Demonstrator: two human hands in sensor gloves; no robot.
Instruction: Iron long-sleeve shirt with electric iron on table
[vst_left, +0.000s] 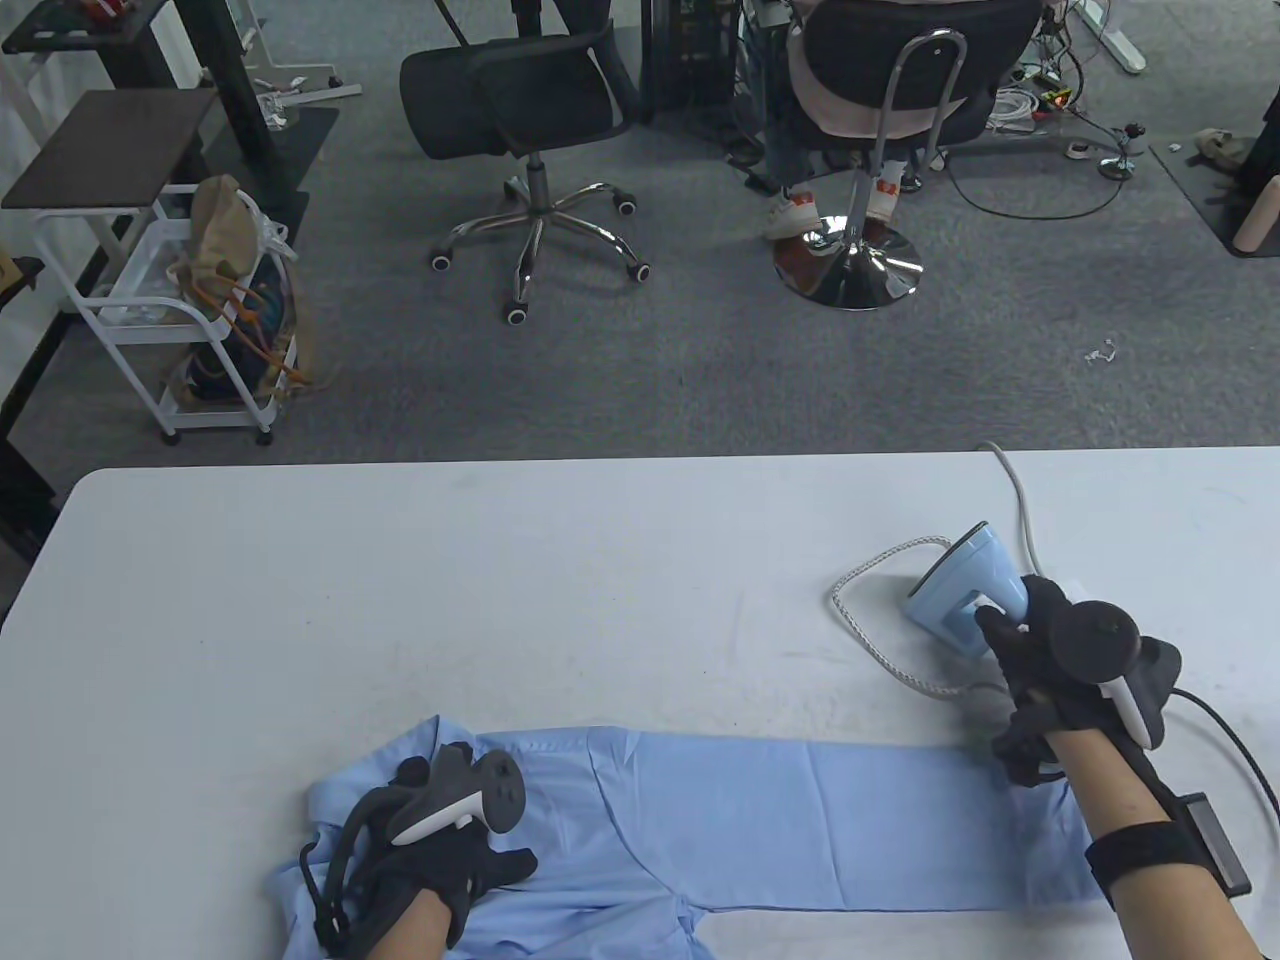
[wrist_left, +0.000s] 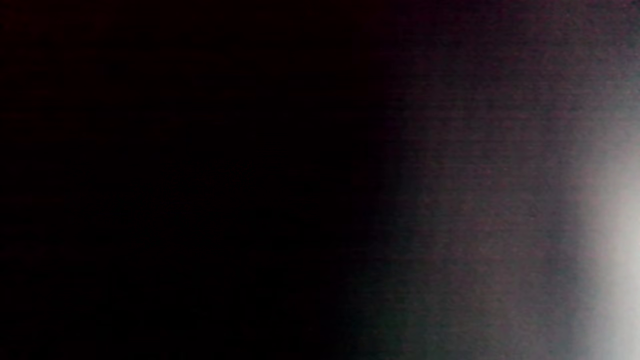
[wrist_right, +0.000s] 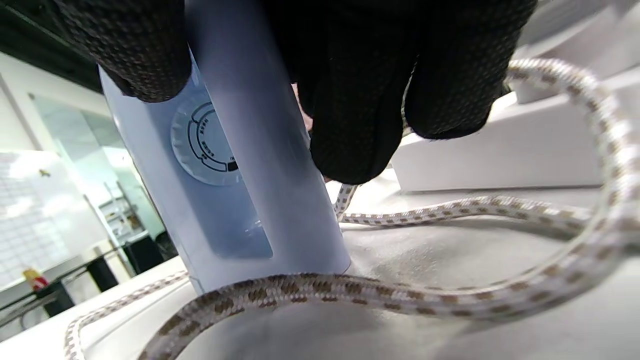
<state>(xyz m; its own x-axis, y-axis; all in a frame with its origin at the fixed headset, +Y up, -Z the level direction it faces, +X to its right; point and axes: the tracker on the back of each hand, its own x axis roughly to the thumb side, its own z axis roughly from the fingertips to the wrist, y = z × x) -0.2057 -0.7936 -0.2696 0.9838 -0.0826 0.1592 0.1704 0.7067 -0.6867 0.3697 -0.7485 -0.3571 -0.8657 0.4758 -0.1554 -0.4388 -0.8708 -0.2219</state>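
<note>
Shirt (vst_left: 720, 830) is laid out along the near edge of the table (vst_left: 400, 580), pale blue, one long sleeve stretched flat toward the right. The iron (vst_left: 965, 590) isn't on the fabric yet; it's standing on its heel further back on the right, with its braided cord (vst_left: 870, 625) looped around it. Right hand (vst_left: 1040, 650) has its fingers (wrist_right: 350, 100) wrapped round the iron's handle, wrist reaching forward over the sleeve end. Left hand (vst_left: 440, 850) lies flat on the shirt body near the collar end, fingers spread, just pinning the cloth, not gripping anything. The left wrist view is basically black. Looks like the pick-up stage: next, the iron gets lifted clear of the cord and set soleplate-down on the sleeve.
</note>
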